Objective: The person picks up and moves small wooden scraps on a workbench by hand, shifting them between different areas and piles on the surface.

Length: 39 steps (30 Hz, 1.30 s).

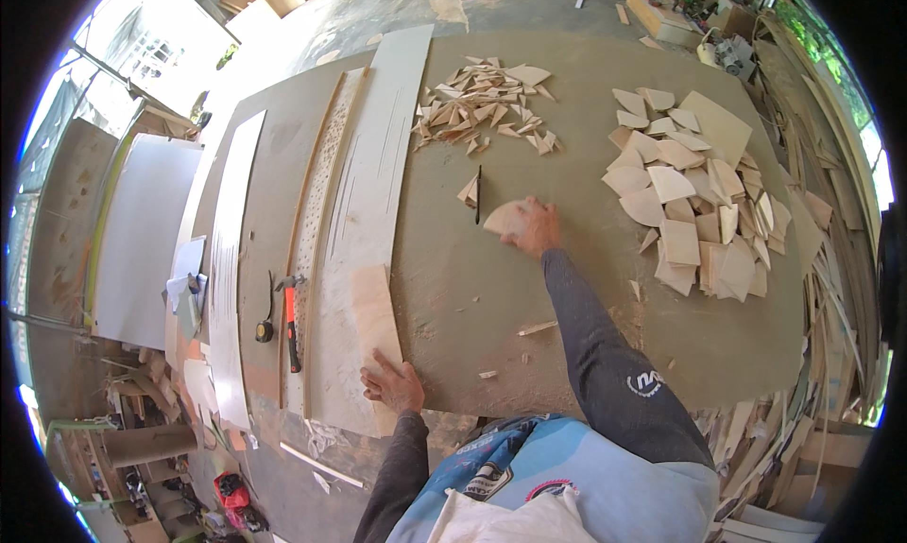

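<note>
From my end I see the right hand [536, 226] pinching a rounded wooden piece [504, 219] between fingers and thumb, out over the middle of the table [453, 288]; blur hides whether the piece touches the surface. My view puts the left hand [392, 382] at the near edge, fingers spread on a pale wooden strip [376, 302]. The tabletop is brownish, dusty near the person, and strewn with slivers. Just beyond the piece, a dark slim tool [478, 194] lies beside a small wedge stack [468, 191]. Farther off sits a heap of pointed offcuts [487, 103], and to the right a bigger pile of shaped pieces [699, 193]. Leftward I make out a long white board [378, 146], a hammer [292, 326] and a tape measure [265, 330]. Around the table, the bright workshop holds stacked timber [831, 212] on the right and large panels [146, 231] on the left.
</note>
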### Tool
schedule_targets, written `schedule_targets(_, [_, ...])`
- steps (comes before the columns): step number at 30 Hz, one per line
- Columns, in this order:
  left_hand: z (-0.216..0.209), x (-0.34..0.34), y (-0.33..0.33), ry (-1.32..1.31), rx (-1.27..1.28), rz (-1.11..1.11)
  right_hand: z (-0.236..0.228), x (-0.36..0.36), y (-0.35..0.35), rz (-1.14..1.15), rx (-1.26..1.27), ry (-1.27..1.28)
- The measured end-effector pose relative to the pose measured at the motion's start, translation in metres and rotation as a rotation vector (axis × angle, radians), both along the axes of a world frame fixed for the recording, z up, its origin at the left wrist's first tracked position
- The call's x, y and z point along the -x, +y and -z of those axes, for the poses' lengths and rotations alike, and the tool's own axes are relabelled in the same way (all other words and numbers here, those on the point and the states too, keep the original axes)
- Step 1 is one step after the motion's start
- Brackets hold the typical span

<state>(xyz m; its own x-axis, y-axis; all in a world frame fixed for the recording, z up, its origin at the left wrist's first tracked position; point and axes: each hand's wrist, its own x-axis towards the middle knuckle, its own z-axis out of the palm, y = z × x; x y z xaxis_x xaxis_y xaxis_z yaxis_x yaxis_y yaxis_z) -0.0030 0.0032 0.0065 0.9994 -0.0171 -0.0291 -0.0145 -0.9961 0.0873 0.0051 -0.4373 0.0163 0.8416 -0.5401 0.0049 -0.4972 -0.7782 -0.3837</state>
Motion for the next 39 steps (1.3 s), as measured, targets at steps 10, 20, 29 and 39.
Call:
schedule_targets(10, [0.001, 0.003, 0.022, -0.091, 0.125, 0.126, -0.047, 0.129, -0.048, -0.060, 0.220, -0.054])
schedule_targets(20, [-0.014, 0.023, -0.016, -0.066, 0.174, 0.463, -0.049, 0.198, -0.060, 0.630, 0.345, -0.047])
schedule_targets(29, [-0.026, -0.045, -0.081, -0.030, 0.088, 0.589, 0.044, 0.266, 0.099, 0.527, 0.080, -0.019])
schedule_targets(39, [-0.039, -0.118, -0.143, 0.045, -0.015, 0.664, 0.034, 0.259, 0.094, 0.543, 0.075, 0.038])
